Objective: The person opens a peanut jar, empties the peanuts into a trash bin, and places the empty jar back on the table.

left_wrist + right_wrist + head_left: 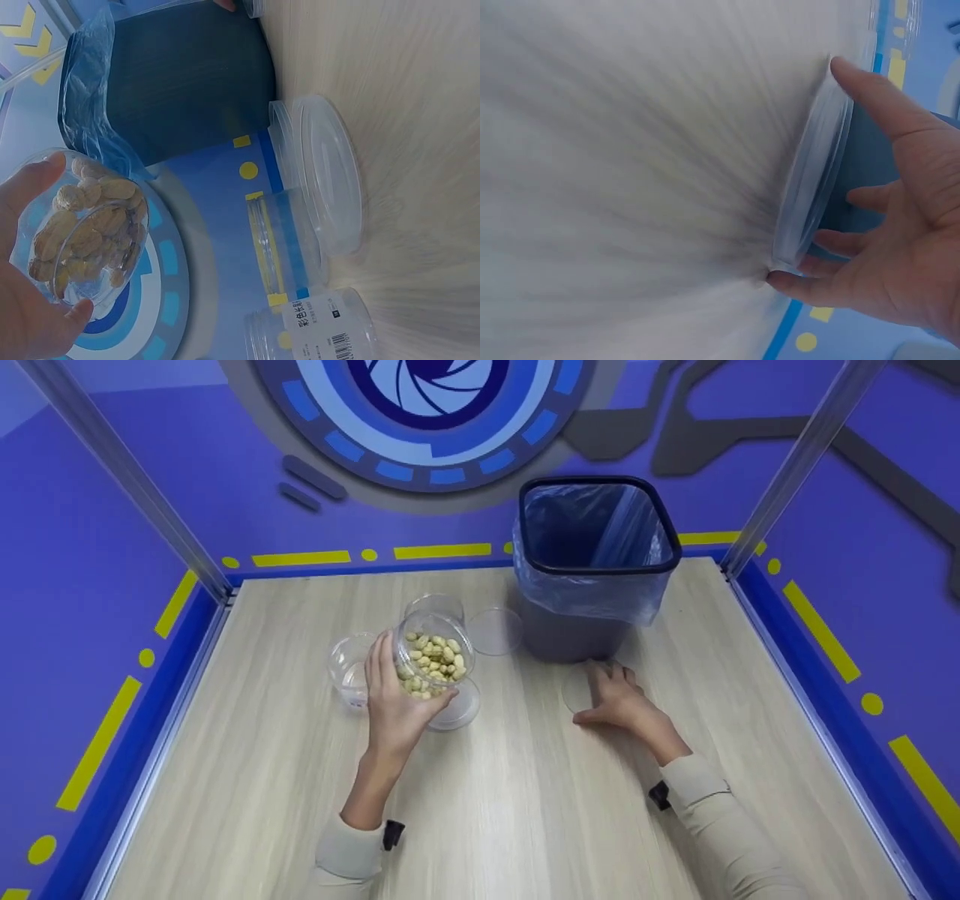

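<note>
My left hand [394, 712] grips a clear plastic jar [474, 649] of unshelled peanuts [435, 656], tilted above the table. In the left wrist view, the thumb and fingers wrap the jar, with the peanuts [90, 232] showing through its wall. To the right, my right hand [621, 699] spans a clear round lid [814, 172] on the table in front of the bin. Its thumb touches one side of the rim and its fingertips the opposite side, as the right wrist view shows.
A dark bin [574, 630] with a blue bag liner stands at the back right. Near the left hand are a clear jar [289, 240], a labelled jar [330, 330] and a clear lid [459, 709]. Another lid [495, 631] lies beside the bin. Blue panels border the table.
</note>
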The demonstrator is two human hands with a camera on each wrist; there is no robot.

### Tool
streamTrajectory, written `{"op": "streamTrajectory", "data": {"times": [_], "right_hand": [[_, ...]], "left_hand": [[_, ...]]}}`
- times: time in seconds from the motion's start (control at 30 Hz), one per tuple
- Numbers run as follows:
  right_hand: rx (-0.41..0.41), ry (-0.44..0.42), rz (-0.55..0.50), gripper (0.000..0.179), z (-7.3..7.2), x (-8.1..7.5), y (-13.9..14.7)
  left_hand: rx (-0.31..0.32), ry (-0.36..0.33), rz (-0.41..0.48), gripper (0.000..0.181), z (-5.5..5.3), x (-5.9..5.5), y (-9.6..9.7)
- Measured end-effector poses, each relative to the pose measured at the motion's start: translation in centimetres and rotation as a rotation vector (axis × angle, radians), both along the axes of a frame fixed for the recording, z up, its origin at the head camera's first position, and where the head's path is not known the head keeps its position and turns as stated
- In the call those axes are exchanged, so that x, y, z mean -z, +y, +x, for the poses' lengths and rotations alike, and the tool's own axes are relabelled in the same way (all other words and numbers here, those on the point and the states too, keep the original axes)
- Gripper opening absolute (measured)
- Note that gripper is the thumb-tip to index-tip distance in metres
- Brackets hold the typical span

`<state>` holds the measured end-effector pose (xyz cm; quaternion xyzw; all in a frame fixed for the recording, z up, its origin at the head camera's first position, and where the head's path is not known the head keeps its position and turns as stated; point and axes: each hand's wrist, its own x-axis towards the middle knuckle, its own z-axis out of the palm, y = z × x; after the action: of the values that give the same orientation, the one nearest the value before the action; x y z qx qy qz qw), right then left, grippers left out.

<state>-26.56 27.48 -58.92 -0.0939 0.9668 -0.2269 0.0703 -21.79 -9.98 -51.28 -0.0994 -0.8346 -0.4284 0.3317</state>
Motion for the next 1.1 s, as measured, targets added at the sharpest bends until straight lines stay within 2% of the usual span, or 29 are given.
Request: {"op": "streamTrajectory", "data": {"times": [0.07,0.13,0.2,0.3,0.47,0.6,0.7,0.77,0.87,0.93,1.1], "right_hand": [[0.001,0.03,-0.008,0.103,-0.1,-0.5,0.4],[0.014,0.084,-0.029,0.087,0.0,-1.1,1.2],[0.04,0.127,-0.096,0.07,0.0,-1.9,2.4],[0.114,0.141,-0.212,0.052,0.1,-4.2,4.4],[0.285,0.063,-0.402,0.054,0.1,-9.4,7.4],[0.351,-0.067,-0.653,0.065,-0.4,-13.7,9.1],[0.385,-0.195,-0.842,0.077,-1.1,-16.2,9.8],[0.401,-0.268,-0.928,0.082,-1.8,-17.8,9.8],[0.402,-0.342,-1.008,0.087,-2.9,-19.8,9.4],[0.394,-0.357,-1.014,0.086,-3.7,-20.9,9.0],[0.414,-0.373,-1.077,0.074,-5.2,-22.3,7.9]], "left_hand": [[0.001,-0.005,-0.006,0.125,0.0,0.1,0.1],[0.004,-0.013,-0.01,0.126,0.1,0.1,0.3],[0.012,-0.02,-0.015,0.127,0.1,0.2,0.4],[0.023,-0.012,-0.03,0.127,0.1,0.1,0.4],[0.035,0.015,-0.046,0.127,-0.2,-0.3,0.4],[0.054,0.017,-0.06,0.126,-0.7,-1.2,0.5],[0.074,0.03,-0.085,0.125,-1.1,-2.1,0.8],[0.088,0.05,-0.098,0.124,-1.5,-2.8,1.1],[0.111,0.084,-0.113,0.123,-2.0,-3.8,1.6],[0.129,0.11,-0.113,0.123,-2.3,-4.4,2.1],[0.169,0.192,-0.113,0.124,-3.2,-5.6,3.4]]}}
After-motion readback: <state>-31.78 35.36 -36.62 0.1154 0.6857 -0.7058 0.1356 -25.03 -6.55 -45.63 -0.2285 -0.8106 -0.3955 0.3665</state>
